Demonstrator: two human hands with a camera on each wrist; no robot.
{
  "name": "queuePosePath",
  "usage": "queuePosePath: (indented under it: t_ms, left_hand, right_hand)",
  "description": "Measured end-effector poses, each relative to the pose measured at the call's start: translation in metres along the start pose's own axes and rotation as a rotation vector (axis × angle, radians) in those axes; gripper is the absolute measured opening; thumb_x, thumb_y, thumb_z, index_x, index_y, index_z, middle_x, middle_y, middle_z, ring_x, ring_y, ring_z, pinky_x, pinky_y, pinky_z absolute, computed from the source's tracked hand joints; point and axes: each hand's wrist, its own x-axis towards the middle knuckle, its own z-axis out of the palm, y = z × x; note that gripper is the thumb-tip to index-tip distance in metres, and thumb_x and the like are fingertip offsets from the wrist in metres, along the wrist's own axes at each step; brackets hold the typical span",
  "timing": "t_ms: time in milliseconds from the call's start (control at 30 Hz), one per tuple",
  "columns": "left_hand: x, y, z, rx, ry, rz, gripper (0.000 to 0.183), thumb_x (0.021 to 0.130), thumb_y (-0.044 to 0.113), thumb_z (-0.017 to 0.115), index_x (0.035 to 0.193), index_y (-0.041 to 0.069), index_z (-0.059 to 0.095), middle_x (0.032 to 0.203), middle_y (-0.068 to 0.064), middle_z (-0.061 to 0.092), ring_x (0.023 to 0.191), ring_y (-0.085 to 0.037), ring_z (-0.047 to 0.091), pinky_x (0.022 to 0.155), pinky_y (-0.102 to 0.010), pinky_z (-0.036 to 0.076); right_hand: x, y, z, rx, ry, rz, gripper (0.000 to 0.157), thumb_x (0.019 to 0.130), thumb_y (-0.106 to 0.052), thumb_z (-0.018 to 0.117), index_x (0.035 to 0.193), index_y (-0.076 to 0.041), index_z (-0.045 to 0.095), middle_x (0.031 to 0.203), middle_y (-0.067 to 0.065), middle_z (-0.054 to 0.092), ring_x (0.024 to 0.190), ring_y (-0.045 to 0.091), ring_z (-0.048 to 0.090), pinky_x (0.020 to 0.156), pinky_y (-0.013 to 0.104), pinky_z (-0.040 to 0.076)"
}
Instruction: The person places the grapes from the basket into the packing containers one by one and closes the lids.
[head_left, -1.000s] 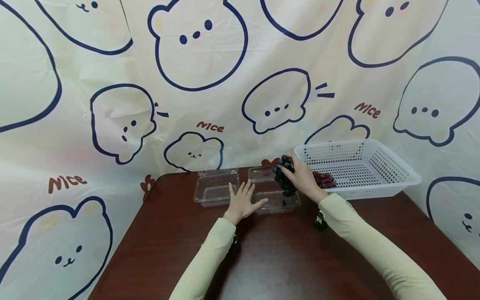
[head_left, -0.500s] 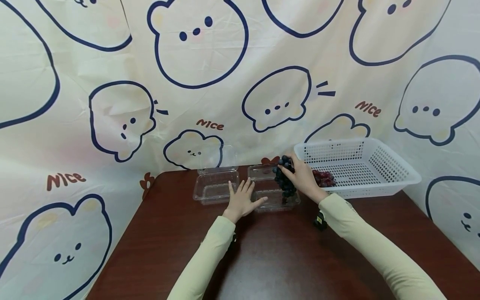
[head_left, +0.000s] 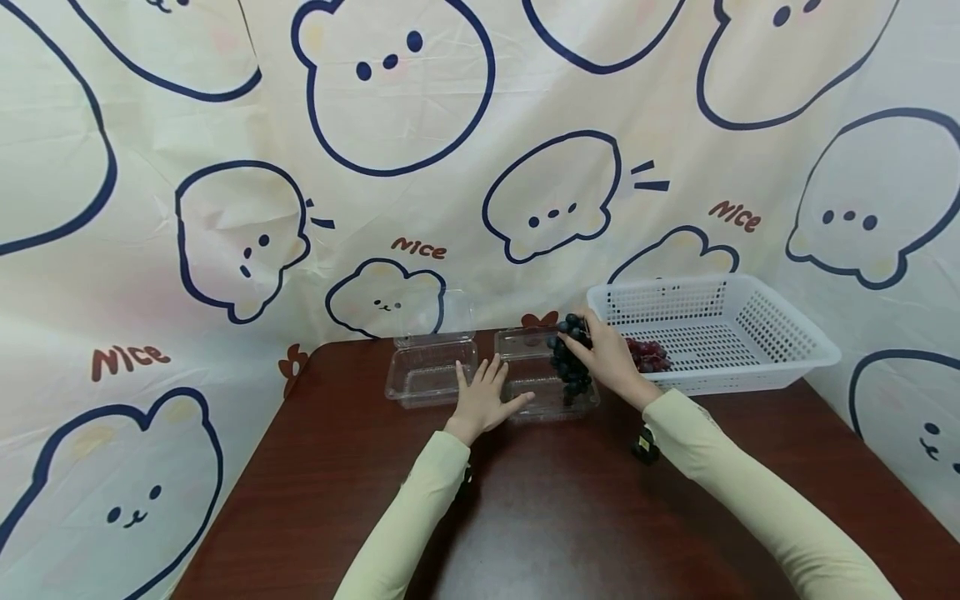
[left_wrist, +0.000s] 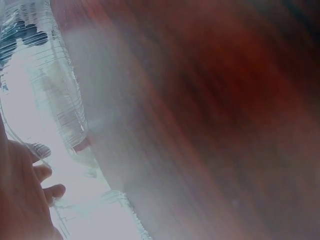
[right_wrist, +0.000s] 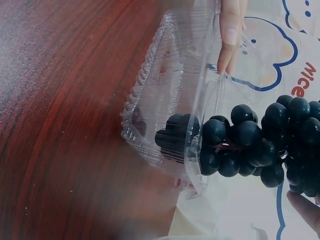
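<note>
In the head view my right hand (head_left: 609,360) grips the top of a bunch of dark grapes (head_left: 572,360). The bunch hangs over a clear plastic clamshell box (head_left: 536,408); in the right wrist view the lower grapes (right_wrist: 172,135) are inside the box, and the rest of the bunch is above its rim (right_wrist: 197,100). My left hand (head_left: 480,404) has its fingers spread at the left side of that box. Seen from the right wrist, the left fingers (right_wrist: 230,35) lie at the rim. The left wrist view is overexposed around the left hand (left_wrist: 25,190).
A second clear clamshell box (head_left: 420,392) stands to the left, lid raised. At the right is a white perforated basket (head_left: 810,358) with a bunch of red grapes (head_left: 650,356) inside. A printed cloth (head_left: 390,208) hangs behind the brown table (head_left: 525,517).
The bunch of dark grapes has sunk slightly lower into the box with my right hand still holding it. My left hand stays at the box. The head view has tilted a little.
</note>
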Motion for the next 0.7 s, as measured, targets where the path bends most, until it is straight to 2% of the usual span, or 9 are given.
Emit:
queuePosePath:
  t_ms: [300,400,500,600,700]
  left_hand:
    - [0.000,0.001,0.003,0.004,-0.019,-0.009,0.091,0.081,0.079,0.023,0.149,0.018,0.021,0.156,-0.004,0.011,0.143,-0.026,0.014,0.107,-0.063,-0.009]
    - [0.000,0.001,0.002,-0.001,-0.020,-0.005,0.091,0.082,0.079,0.023,0.149,0.017,0.021,0.156,-0.004,0.011,0.142,-0.027,0.014,0.107,-0.063,-0.009]
    - [0.000,0.002,0.002,-0.002,-0.019,-0.001,0.091,0.082,0.079,0.023,0.149,0.018,0.021,0.156,-0.004,0.011,0.142,-0.027,0.014,0.106,-0.063,-0.009]
    - [0.000,0.003,0.001,-0.001,-0.022,-0.002,0.091,0.082,0.079,0.023,0.149,0.018,0.021,0.156,-0.004,0.010,0.143,-0.027,0.014,0.107,-0.063,-0.009]
    - [0.000,0.004,0.000,0.007,-0.020,-0.004,0.091,0.082,0.079,0.023,0.149,0.018,0.021,0.156,-0.004,0.010,0.143,-0.026,0.014,0.107,-0.063,-0.008]
  right_hand:
    - [-0.003,0.004,0.005,-0.021,-0.009,-0.009,0.041,0.091,-0.034,0.058,0.124,-0.011,0.048,0.096,0.015,0.066,0.076,0.027,0.066,0.059,0.042,0.054]
    - [-0.004,0.006,0.007,-0.038,-0.023,0.004,0.044,0.091,-0.033,0.058,0.126,-0.009,0.047,0.085,0.013,0.064,0.063,0.023,0.063,0.052,0.038,0.051]
    - [-0.006,0.009,0.009,-0.059,-0.044,0.019,0.046,0.092,-0.031,0.058,0.128,-0.007,0.045,0.070,0.009,0.058,0.046,0.015,0.051,0.042,0.031,0.042]
    - [-0.008,0.011,0.011,-0.068,-0.066,0.025,0.048,0.092,-0.031,0.058,0.130,-0.005,0.044,0.065,0.006,0.054,0.042,0.010,0.042,0.039,0.027,0.035]
    - [-0.009,0.014,0.014,-0.074,-0.088,0.028,0.050,0.092,-0.031,0.058,0.131,-0.004,0.043,0.065,0.004,0.052,0.043,0.009,0.041,0.039,0.026,0.034]
